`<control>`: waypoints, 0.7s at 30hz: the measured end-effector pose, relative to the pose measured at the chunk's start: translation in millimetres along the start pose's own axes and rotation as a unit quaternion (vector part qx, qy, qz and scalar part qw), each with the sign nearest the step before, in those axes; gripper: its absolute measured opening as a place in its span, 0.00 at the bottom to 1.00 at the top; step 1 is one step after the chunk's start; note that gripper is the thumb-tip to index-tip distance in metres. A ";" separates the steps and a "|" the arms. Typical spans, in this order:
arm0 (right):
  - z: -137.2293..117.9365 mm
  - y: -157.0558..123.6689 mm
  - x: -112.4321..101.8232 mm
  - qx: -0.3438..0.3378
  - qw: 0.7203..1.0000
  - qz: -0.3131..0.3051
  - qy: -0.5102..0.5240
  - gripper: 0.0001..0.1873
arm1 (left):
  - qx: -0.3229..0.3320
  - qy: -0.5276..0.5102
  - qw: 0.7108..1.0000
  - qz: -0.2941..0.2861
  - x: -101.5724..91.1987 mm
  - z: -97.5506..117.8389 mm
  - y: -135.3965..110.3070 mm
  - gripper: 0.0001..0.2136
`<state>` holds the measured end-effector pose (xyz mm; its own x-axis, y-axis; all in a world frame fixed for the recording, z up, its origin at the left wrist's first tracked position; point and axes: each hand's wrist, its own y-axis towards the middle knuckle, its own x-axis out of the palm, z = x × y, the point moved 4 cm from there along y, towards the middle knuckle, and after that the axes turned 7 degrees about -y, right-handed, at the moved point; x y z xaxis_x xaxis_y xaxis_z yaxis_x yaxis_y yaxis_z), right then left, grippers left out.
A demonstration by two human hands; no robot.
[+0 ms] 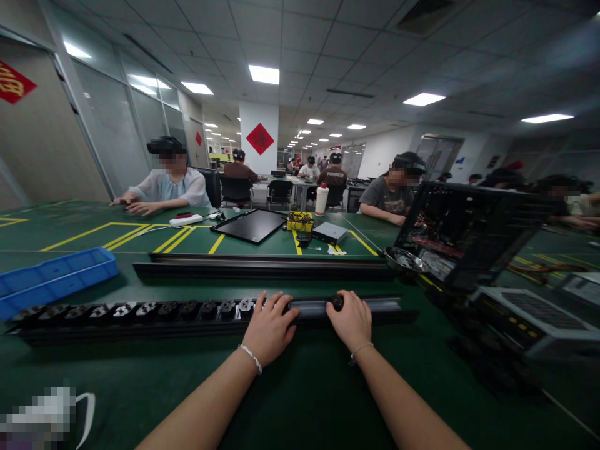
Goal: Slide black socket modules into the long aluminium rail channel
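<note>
A long black channel (154,336) lies across the green table in front of me. Its left stretch is filled with a row of black and pale socket-like pieces (125,310); the right stretch shows a bare greyish floor. My left hand (269,328) rests over the right end of that row, fingers spread and covering the pieces beneath. Over the bare stretch, my right hand (350,319) pinches a small dark round piece (336,302) between thumb and fingers. What kind of piece it is cannot be made out.
Another long black rail (262,269) lies behind the channel. A blue bin (56,275) stands left. On the right are an open computer case (469,231), a metal bowl (405,259) and a power supply unit (534,319). A black flat panel (250,225) lies farther back; people sit around.
</note>
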<state>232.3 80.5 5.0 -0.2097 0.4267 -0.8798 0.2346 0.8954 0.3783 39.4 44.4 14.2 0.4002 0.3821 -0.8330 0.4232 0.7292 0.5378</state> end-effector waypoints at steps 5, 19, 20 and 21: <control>-0.6 -1.1 -0.4 0.000 1.000 0.007 0.002 0.19 | 0.005 0.001 1.000 0.005 -1.3 0.4 0.2 0.11; -3.3 -2.3 -5.5 -0.005 1.000 0.000 0.011 0.19 | 0.007 0.006 1.000 0.010 -0.5 0.3 -0.1 0.09; -3.3 -2.3 -5.5 -0.005 1.000 0.001 0.011 0.18 | 0.008 0.006 1.000 0.010 -0.5 0.4 -0.2 0.09; -3.3 -2.3 -5.5 -0.004 1.000 0.003 0.011 0.18 | 0.009 0.005 1.000 0.011 -0.6 0.5 -0.2 0.09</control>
<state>229.8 76.5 9.9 -0.2300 0.4340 -0.8711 0.2279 0.8942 0.3854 39.5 43.8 14.7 0.4017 0.4031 -0.8223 0.4293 0.7103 0.5579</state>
